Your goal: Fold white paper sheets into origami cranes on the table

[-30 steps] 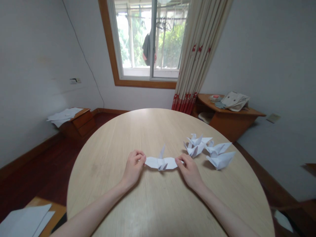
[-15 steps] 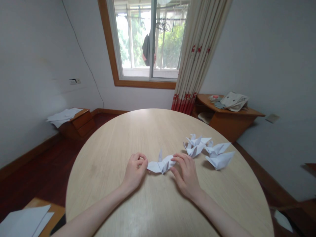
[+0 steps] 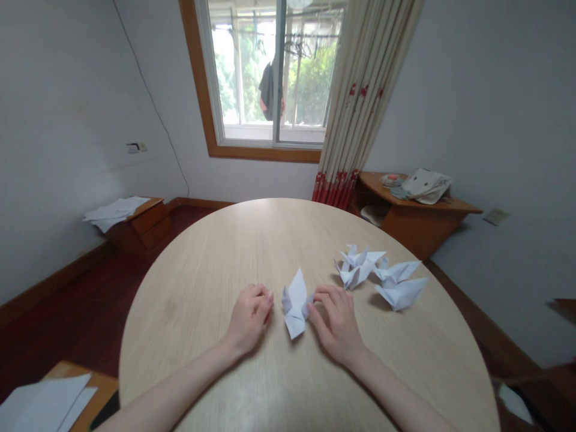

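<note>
A white folded paper crane (image 3: 295,303) sits on the round wooden table (image 3: 216,258) between my hands, its wings folded up together. My right hand (image 3: 336,323) pinches the crane's right side with fingertips. My left hand (image 3: 250,317) rests on the table just left of the crane, fingers curled in a loose fist, apart from the paper. Several finished paper cranes (image 3: 380,275) lie in a cluster to the right.
White paper sheets (image 3: 40,403) lie on a wooden surface at the lower left. A low cabinet (image 3: 139,222) with papers stands left, a corner desk (image 3: 414,210) with items right. A window and curtain (image 3: 355,102) are behind the table.
The crane's wings were stretched out between both hands; now they are folded up together. My left hand let go and curled; my right hand moved left with the crane.
</note>
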Demonstrator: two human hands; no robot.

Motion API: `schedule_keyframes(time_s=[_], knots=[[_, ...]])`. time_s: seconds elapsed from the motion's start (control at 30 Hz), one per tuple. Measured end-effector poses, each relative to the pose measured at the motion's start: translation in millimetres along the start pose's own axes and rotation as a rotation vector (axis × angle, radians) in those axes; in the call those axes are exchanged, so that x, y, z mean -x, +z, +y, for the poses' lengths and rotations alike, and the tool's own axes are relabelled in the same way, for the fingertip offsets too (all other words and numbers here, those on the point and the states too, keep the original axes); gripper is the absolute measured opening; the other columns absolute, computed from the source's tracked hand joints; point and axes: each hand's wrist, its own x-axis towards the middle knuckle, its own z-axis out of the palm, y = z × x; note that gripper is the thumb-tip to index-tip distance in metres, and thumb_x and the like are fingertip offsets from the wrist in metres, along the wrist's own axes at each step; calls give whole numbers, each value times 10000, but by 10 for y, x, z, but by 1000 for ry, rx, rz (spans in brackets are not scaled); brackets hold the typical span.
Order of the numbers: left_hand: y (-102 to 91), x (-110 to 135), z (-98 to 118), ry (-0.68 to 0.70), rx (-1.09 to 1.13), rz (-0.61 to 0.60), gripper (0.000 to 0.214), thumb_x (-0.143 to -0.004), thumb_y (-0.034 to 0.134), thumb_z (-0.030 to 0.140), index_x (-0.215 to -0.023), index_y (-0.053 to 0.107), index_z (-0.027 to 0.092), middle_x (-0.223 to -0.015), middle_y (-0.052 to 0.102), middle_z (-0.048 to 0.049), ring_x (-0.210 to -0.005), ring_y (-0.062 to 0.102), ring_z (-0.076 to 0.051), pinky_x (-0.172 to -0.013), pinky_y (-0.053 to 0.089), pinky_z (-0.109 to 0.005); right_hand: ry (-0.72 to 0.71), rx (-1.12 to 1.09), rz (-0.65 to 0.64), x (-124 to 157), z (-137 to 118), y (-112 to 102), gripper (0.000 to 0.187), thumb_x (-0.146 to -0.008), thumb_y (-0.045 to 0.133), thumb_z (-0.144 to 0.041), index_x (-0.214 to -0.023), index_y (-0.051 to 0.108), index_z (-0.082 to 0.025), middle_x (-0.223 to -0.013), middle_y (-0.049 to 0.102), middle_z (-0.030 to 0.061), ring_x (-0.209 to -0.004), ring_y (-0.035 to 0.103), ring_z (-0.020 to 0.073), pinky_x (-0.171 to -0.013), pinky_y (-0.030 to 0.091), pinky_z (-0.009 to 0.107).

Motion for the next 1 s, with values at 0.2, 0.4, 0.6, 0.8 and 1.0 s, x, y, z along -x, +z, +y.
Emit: schedule_keyframes(time_s=[0.2,0.4,0.6,0.8,1.0], knots=[[8,-8,-6,-3,18,46,384,-970,336,362,-660,485,193,-747,544,-36,-767,521,-190,-720,392,-313,34,-76,-8,5,33,18,78,-948,443,-216,-907,510,-213,-928,592,63,-877,530,230,-776,381,381],[54,20,-66,12,39,36,148,-903,508,289,-993,564,186,-962,612,-64,-862,559,-194,-767,438,-322,59,-119,-36,7,58,23,101,-958,423,-224,-900,506,-213,-929,594,64,-881,525,229,-787,394,393],[36,51,-55,227,55,-43,263,-880,525,179,-1141,542,199,-1044,639,-72,-930,582,-192,-797,463,-316,75,-135,-62,13,60,18,111,-956,419,-227,-902,515,-217,-928,597,69,-884,533,234,-793,412,399],[58,61,-69,303,85,-89,335,-880,517,122,-1207,532,194,-1008,651,-68,-863,600,-159,-776,497,-285,62,-183,-54,3,48,21,142,-960,399,-196,-879,514,-217,-912,591,71,-864,540,226,-764,442,365],[82,70,-73,284,170,-114,249,-903,512,141,-1143,569,178,-978,659,-72,-808,625,-144,-753,527,-271,135,-298,-127,5,43,38,186,-974,358,-216,-850,497,-219,-879,576,58,-823,561,200,-724,455,309]])
